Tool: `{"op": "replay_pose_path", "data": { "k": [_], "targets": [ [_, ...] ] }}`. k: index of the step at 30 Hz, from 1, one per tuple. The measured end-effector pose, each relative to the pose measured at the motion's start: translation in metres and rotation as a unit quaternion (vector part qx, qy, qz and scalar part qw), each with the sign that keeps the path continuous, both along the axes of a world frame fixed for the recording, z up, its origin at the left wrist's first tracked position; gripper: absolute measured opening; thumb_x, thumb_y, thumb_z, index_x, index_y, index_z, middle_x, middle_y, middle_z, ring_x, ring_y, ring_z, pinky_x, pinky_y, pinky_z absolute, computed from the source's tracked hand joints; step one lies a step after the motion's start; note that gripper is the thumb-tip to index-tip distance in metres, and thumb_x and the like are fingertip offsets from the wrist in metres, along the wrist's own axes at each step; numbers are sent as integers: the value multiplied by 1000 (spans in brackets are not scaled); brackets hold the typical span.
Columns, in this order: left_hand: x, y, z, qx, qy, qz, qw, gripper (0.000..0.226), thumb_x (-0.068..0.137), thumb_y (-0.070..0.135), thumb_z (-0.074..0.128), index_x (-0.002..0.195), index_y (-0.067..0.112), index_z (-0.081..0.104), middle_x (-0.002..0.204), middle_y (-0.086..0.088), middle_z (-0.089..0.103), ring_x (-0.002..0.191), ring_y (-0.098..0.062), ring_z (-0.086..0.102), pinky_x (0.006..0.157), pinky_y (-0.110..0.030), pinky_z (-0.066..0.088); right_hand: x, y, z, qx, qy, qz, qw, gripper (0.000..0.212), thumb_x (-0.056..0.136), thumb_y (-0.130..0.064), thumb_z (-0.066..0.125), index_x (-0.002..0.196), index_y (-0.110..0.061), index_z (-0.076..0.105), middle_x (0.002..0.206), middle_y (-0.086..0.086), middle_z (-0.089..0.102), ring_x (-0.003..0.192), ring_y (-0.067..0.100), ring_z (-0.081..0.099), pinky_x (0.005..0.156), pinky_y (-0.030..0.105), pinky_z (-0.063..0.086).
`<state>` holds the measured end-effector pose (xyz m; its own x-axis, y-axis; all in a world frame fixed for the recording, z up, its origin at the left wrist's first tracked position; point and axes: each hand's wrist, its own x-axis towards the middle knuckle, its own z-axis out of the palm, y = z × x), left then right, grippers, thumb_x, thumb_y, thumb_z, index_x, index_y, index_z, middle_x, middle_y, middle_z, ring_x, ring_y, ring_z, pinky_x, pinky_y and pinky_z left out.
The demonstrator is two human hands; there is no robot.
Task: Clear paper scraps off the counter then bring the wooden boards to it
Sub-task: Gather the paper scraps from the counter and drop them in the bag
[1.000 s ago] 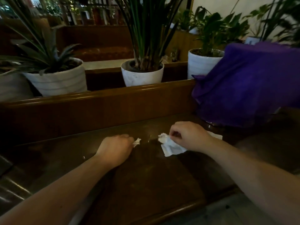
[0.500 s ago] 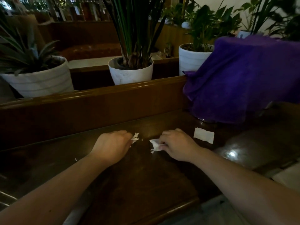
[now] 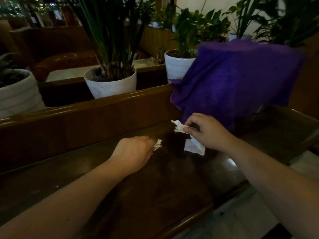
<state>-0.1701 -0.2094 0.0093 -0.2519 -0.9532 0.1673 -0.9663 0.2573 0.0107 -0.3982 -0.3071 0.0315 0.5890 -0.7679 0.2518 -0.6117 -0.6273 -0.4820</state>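
**Inspector:** State the holdings.

**Assistant:** The left hand point(image 3: 133, 151) has its grip pinched on a small scrap point(image 3: 158, 144) low over the worktop point(image 3: 155, 195). The right hand point(image 3: 205, 131) grips a crumpled scrap point(image 3: 177, 126) and is raised off the surface. A flat slip point(image 3: 194, 146) lies at five o'clock of that hand. No wooden boards in view.

**Inspector:** Risks?

**Assistant:** In my judgement, the flat slip could be missed, being partly under the right wrist. Both pinches are shallow, so a scrap could slip out during carrying. The purple cloth point(image 3: 238, 80) hangs just beside the right hand, at one o'clock, and could snag.

**Inspector:** Change from half a second ago?

**Assistant:** The right hand has lifted toward twelve o'clock, its scrap now off the surface. The left hand has hardly moved.
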Motion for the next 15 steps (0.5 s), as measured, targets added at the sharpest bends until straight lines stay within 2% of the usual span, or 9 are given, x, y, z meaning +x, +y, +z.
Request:
{"op": "replay_pose_path", "data": {
  "k": [2, 5, 9, 11, 13, 15],
  "targets": [
    [-22, -15, 2, -3, -11, -18, 1000, 19, 96, 36, 44, 106, 27, 57, 95, 8, 58, 79, -7, 54, 64, -23, 48, -18, -4, -4, -3, 9, -17, 1000, 11, 90, -27, 65, 84, -32, 57, 85, -10, 57, 77, 3, 55, 67, 25, 43],
    [-54, -40, 2, 3, -32, -34, 999, 18, 96, 34, 46, 108, 26, 57, 99, 5, 60, 82, -11, 59, 67, -29, 53, -42, -10, -14, -12, 20, -36, 999, 12, 91, -28, 64, 84, -32, 56, 82, -13, 54, 74, 0, 53, 64, 21, 39],
    [-86, -64, -7, -7, -59, -62, 996, 14, 91, 25, 57, 105, 24, 57, 99, 2, 61, 80, -13, 57, 66, -31, 52, -64, -11, -26, -38, 46, -37, 998, 8, 90, -28, 64, 84, -25, 59, 82, -14, 53, 73, 1, 52, 66, 28, 45],
    [-101, -75, -15, -11, -66, -73, 995, 20, 86, 22, 62, 105, 23, 56, 99, 1, 61, 77, -14, 57, 63, -30, 50, -74, -13, -30, -40, 56, -37, 997, 8, 90, -28, 64, 86, -21, 62, 85, -11, 56, 76, 5, 53, 68, 32, 49],
    [-106, -81, -26, -1, -58, -78, 995, 26, 86, 22, 62, 111, 22, 56, 103, -1, 60, 80, -16, 58, 64, -33, 53, -76, -14, -33, -39, 64, -30, 997, 8, 90, -28, 63, 88, -21, 63, 88, -9, 58, 79, 8, 54, 70, 34, 50],
    [-114, -87, -37, 17, -58, -80, 995, 23, 90, 29, 55, 111, 21, 56, 106, -3, 59, 80, -17, 56, 65, -35, 54, -82, -17, -36, -37, 69, -30, 996, 7, 90, -28, 63, 90, -21, 63, 89, -9, 57, 81, 8, 54, 71, 33, 50]
  ]
}}
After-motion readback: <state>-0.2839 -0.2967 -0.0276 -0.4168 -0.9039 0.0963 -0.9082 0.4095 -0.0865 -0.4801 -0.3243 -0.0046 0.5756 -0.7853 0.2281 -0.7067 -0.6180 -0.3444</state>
